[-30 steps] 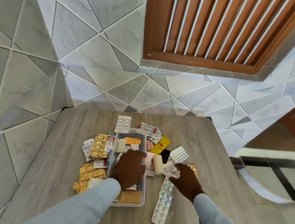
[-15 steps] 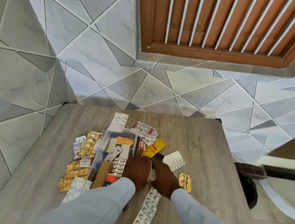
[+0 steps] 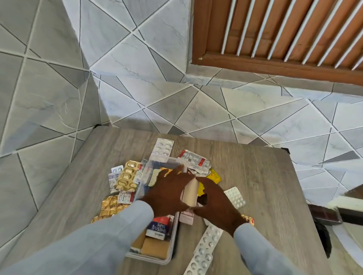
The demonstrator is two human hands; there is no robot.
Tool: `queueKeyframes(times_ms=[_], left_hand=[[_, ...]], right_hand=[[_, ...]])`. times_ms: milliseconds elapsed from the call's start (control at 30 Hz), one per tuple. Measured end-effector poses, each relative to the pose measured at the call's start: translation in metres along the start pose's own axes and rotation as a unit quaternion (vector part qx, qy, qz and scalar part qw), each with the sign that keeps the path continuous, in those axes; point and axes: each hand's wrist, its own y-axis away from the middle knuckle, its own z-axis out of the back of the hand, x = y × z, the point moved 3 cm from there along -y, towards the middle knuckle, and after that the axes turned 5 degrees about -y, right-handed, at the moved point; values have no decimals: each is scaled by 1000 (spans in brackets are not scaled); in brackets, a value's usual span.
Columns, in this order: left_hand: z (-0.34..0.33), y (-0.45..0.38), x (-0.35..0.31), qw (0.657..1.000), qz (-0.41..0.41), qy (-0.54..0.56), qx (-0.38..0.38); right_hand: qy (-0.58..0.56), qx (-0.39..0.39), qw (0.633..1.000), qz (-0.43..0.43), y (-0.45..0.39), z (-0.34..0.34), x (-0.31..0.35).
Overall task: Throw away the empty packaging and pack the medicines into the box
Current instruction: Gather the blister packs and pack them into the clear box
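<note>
Over the right edge of the clear box [image 3: 169, 258], near the table's [image 3: 258, 174] middle, a beige roll [image 3: 190, 192] is held between both hands, its long axis running away from the person. The left hand [image 3: 167, 194] is half curled against it; the right hand [image 3: 216, 205] is pinched on its near end. The box lies just to its left, nearer the left hand.
</note>
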Motion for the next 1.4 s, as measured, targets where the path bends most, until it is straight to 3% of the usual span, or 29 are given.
queueKeyframes(times_ms=[167,267,367,567,800,933,1167,1267,1400], left_hand=[[16,22,64,999,19,26,-5],[22,38,101,995,61,69,-42],[21,59,147,982,129,126,-64],[14,89,213,949,230,212,-26],[6,98,217,935,259,243,1],[0,96,214,924,265,274,12],[-1,78,209,888,319,330,-18],[-2,77,217,849,388,357,-45],[-14,80,234,768,454,448,-60]], right_hand=[[200,0,979,43,-22,-27,60],[348,47,936,4,-35,-47,74],[427,88,899,-36,-47,-67,79],[491,96,859,-108,-48,-83,82],[509,99,846,-122,-42,-91,83],[474,96,866,-126,-41,-81,89],[310,-12,947,-82,-52,-72,118],[163,-20,984,-65,-68,-93,141],[21,14,994,-107,-97,-141,165]])
